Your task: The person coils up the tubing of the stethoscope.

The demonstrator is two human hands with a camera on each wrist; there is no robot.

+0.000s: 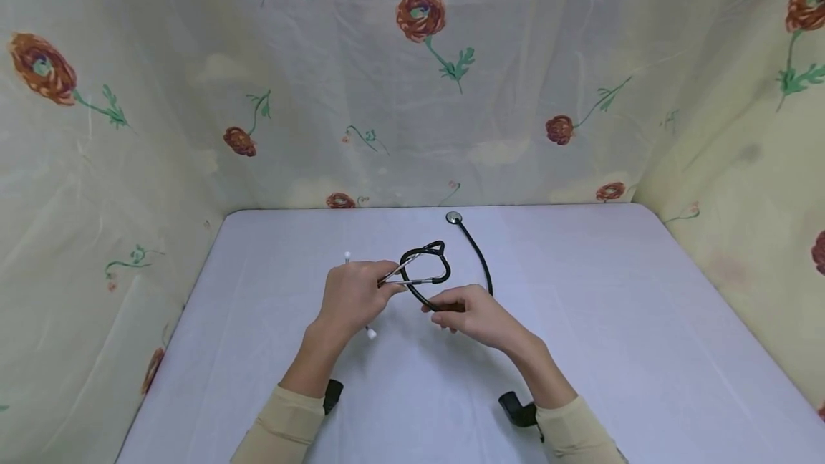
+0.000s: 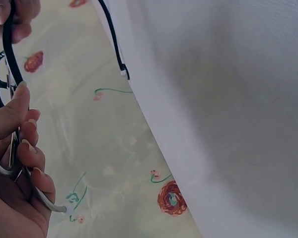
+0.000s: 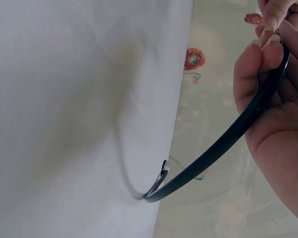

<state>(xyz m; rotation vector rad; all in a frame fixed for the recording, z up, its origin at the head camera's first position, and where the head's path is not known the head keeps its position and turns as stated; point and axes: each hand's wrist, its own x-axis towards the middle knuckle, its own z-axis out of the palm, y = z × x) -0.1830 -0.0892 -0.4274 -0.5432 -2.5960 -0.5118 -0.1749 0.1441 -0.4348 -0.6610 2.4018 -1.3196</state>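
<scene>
Between both hands is a stethoscope (image 1: pixel 480 253) with black tubing, metal ear tubes and white ear tips. My left hand (image 1: pixel 356 296) grips the metal ear tubes, whose white tips stick out on either side of it. From that grip the black tubing loops round near the fork. My right hand (image 1: pixel 473 315) pinches the tubing to the right of the loop, and in the right wrist view the tube (image 3: pixel 223 141) runs through its curled fingers. Beyond the right hand the tubing trails away to the round chest piece (image 1: pixel 454 218), which lies near the table's far edge.
A white-covered table (image 1: pixel 612 328) spreads beneath the hands. Flower-printed cloth (image 1: pixel 503 92) hangs behind it and along both sides. A black wrist device (image 1: pixel 518 409) sits by the right sleeve, another (image 1: pixel 332 395) by the left sleeve.
</scene>
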